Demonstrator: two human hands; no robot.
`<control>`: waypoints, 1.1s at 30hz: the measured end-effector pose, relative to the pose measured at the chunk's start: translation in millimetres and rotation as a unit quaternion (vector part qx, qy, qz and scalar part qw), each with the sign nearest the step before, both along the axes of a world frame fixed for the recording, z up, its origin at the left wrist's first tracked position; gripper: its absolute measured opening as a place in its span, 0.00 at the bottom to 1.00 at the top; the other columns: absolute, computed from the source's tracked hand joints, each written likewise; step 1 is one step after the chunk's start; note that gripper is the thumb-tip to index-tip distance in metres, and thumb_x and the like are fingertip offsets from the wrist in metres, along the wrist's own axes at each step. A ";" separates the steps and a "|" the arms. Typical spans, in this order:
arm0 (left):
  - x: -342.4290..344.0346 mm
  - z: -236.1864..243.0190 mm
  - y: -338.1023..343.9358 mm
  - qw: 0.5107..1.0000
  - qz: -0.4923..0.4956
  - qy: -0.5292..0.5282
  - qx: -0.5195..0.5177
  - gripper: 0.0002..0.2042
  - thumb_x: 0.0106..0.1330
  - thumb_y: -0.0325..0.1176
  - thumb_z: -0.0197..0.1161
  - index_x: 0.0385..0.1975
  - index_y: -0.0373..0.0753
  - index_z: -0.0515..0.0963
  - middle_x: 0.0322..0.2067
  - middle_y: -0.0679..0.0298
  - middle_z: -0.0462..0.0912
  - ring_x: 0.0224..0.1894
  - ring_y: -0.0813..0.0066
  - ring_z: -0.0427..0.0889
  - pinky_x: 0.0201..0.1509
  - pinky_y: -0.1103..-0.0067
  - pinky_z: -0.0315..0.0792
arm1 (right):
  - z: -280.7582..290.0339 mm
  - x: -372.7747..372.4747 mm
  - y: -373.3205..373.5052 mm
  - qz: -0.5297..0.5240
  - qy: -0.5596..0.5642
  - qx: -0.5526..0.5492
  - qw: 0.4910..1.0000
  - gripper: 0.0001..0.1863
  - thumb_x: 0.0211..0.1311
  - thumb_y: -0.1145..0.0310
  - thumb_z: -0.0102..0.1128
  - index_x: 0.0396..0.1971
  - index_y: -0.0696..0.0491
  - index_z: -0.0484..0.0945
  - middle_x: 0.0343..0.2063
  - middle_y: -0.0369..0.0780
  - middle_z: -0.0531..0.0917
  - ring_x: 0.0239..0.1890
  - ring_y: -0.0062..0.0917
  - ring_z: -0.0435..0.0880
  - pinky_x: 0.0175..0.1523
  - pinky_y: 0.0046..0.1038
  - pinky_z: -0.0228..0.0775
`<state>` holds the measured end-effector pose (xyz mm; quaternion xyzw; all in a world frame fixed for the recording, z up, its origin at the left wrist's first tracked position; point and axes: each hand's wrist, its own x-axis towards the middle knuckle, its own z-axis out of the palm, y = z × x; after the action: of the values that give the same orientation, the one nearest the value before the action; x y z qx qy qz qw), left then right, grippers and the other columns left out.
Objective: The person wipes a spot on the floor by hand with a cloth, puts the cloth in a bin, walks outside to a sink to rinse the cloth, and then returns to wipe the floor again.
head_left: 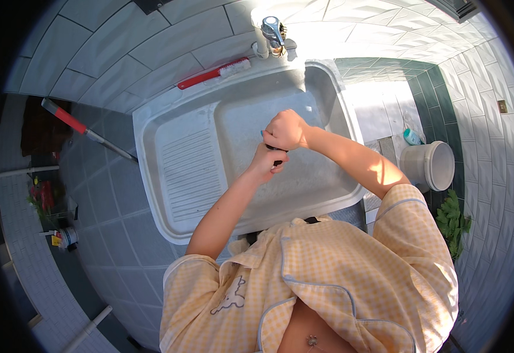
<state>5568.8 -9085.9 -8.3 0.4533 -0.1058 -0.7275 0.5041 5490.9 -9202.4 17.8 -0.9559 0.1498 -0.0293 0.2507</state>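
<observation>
Both my hands meet over the basin of a pale grey laundry sink (251,203). My left hand (264,162) is closed around a small black object (277,162), mostly covered by the fingers, so its kind does not show. Just above it, my right hand (286,129) is a closed fist touching the left. Part of the black object shows between the two hands, and a small blue spot is at the right thumb. What the right fingers enclose is hidden. The sink's ribbed washboard (189,170) lies left of my hands.
A tap (273,32) with a blue-marked handle rises behind the sink. Along the back rim rests a red brush (213,73) with white bristles. A red-gripped pole (86,129) leans at the left. On the right are a white bucket (433,166), a teal bottle (411,137) and leafy greens (452,223).
</observation>
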 end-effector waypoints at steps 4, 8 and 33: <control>-15.8 19.3 7.1 0.997 -0.043 0.062 0.031 0.11 0.42 0.15 0.52 0.11 0.41 0.62 0.13 0.70 0.62 0.11 0.84 0.53 0.12 0.83 0.44 | -0.9 -16.3 -2.6 0.116 -0.107 -0.006 0.988 0.18 0.47 0.62 0.46 0.03 0.53 0.69 0.08 0.41 0.72 0.12 0.37 0.69 0.19 0.35 0.61; -10.5 13.6 23.1 0.990 -0.113 0.087 -0.013 0.11 0.43 0.15 0.52 0.12 0.41 0.63 0.12 0.69 0.63 0.10 0.84 0.54 0.12 0.83 0.44 | 15.5 -13.6 3.9 0.219 -0.195 -0.001 0.956 0.18 0.45 0.63 0.49 0.01 0.51 0.67 0.05 0.39 0.68 0.09 0.34 0.67 0.16 0.33 0.59; 34.8 -52.6 237.7 0.910 0.126 -0.395 0.006 0.34 0.58 0.48 0.55 0.59 0.37 0.51 0.54 0.50 0.62 0.53 0.55 0.66 0.52 0.63 0.66 | -26.1 60.9 146.7 -0.021 0.130 0.073 0.989 0.24 0.53 0.47 0.49 0.23 0.55 0.77 0.19 0.43 0.79 0.24 0.35 0.79 0.31 0.33 0.69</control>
<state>5603.6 -8848.1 -61.0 0.7162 -0.2335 -0.4200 0.5062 5551.8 -9055.7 -8.3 -0.9273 0.2027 0.1014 0.2980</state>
